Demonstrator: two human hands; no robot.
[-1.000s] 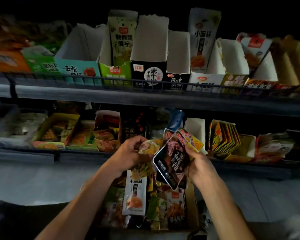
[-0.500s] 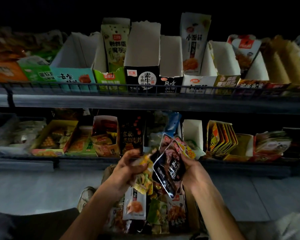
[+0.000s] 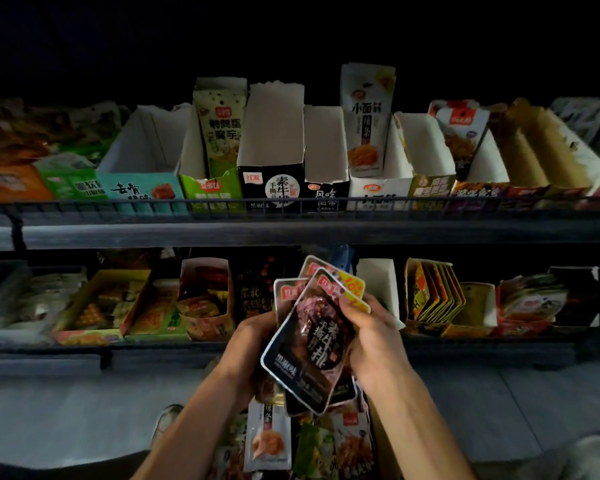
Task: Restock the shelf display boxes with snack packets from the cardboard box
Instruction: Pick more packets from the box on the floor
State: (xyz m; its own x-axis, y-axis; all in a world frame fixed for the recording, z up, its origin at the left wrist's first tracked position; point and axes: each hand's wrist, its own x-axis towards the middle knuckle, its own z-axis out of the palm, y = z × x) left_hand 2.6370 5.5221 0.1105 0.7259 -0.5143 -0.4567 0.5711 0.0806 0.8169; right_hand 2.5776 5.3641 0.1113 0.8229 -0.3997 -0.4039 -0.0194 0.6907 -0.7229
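Observation:
A fanned stack of black snack packets (image 3: 309, 344) with red logos is held in front of the lower shelf, with yellow-marked packets behind it. My right hand (image 3: 371, 337) grips the stack's right edge, fingers curled over its face. My left hand (image 3: 248, 344) holds the stack from the left and behind. Below my hands the cardboard box (image 3: 381, 434) holds several mixed packets. On the upper shelf stands a matching black display box (image 3: 272, 183), its white inside showing no packets.
The upper shelf (image 3: 291, 230) carries a row of display boxes behind a wire rail, some holding upright packets. The lower shelf (image 3: 153, 348) holds more boxes of snacks. A shoe (image 3: 165, 420) shows on the grey floor at the left.
The yellow-green packet has left my left hand, which has moved onto the black stack. The stack has turned more upright, and the view has tilted up.

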